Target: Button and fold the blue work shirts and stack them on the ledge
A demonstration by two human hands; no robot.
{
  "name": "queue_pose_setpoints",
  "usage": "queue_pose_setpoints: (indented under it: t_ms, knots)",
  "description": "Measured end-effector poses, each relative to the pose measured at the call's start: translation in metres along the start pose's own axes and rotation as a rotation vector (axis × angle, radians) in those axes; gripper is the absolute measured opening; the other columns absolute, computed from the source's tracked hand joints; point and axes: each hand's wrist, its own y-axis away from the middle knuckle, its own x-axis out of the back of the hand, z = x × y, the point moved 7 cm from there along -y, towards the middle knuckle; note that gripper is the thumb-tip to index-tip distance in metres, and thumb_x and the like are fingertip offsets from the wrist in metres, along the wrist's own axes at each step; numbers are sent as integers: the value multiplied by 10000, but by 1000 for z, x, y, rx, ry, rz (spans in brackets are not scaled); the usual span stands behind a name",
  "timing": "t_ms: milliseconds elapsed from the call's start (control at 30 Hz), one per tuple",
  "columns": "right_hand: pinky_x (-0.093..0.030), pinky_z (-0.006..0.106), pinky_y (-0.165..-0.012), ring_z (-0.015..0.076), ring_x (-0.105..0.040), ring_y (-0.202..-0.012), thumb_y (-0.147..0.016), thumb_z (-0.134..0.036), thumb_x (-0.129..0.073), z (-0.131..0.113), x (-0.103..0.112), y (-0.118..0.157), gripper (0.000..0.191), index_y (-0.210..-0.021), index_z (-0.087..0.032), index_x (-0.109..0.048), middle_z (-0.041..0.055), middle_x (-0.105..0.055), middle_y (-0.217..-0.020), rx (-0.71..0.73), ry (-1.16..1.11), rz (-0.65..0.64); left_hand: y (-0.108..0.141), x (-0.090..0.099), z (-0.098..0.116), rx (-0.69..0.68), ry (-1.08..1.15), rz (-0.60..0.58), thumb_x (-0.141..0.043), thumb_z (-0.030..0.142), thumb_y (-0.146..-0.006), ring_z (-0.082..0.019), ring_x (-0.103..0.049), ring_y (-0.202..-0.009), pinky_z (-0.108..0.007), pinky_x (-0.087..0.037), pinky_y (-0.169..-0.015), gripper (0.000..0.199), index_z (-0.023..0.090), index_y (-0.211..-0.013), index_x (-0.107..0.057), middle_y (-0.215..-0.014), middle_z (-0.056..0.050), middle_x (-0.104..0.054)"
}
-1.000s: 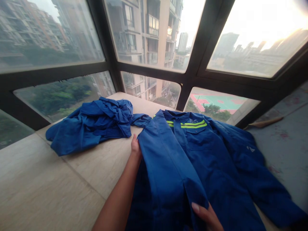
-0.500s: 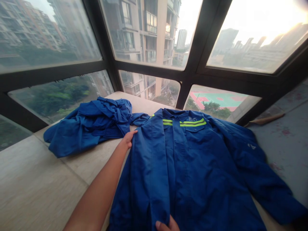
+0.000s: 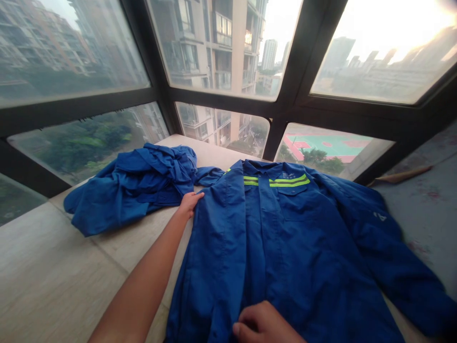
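- Jacket [image 3: 303,247] lies front-up at five o'clock;
- left hand [image 3: 189,204] pinches its ten-o'clock edge, perhaps for steadying;
- right hand [image 3: 266,323], six o'clock, is curled; cannot tell if gripping.

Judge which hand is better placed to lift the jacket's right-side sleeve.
Right, probably: the right hand is over the jacket, nearer that sleeve; the left hand is at the opposite side.

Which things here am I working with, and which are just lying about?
In the job:
striped blue jacket
left hand at its edge
right hand over its front

Lying about, it seems:
crumpled blue cloth
brown strip, far right
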Motion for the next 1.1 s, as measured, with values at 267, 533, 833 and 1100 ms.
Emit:
queue_pose_setpoints:
  t_ms: [267,533,833,1100]
  knots:
    - [-490,241,-765,189,-685,-880,-867,-343,-578,-86,171,-151,267,-1066,-225,-711,33,-747,-959,203,407,462,-20,5,16,-269,-275,79,-746,464,-638,-239,-669,-855,-289,-485,-735,364,171,-851,-714,-839,-66,-739]
    - [-409,320,-1029,245,-539,-1243,-886,-383,-587,-144,252,-305,722,-1507,-128,-321,158,-551,-1385,189,449,717,-30,3,14,-344,-328,-19,-726,407,-680,-218,-659,-760,-278,-486,-699,277,169,-823,-731,-772,-56,-729]
    - [-460,337,-871,276,-638,-1002,-799,-527,-644,-141,294,-340,429,-954,-143,-755,132,-722,-1028,75,518,726,-31,18,1,-309,-231,-6,-748,392,-693,-214,-652,-762,-247,-474,-679,256,160,-801,-748,-792,-58,-740]
    - [-429,356,-973,273,-566,-1165,-862,-376,-568,-134,279,-294,639,-1432,-121,-435,173,-556,-1358,95,527,854,-16,15,13,-312,-199,78,-694,323,-770,-207,-663,-869,-268,-493,-795,333,161,-1059,-665,-946,-76,-718]
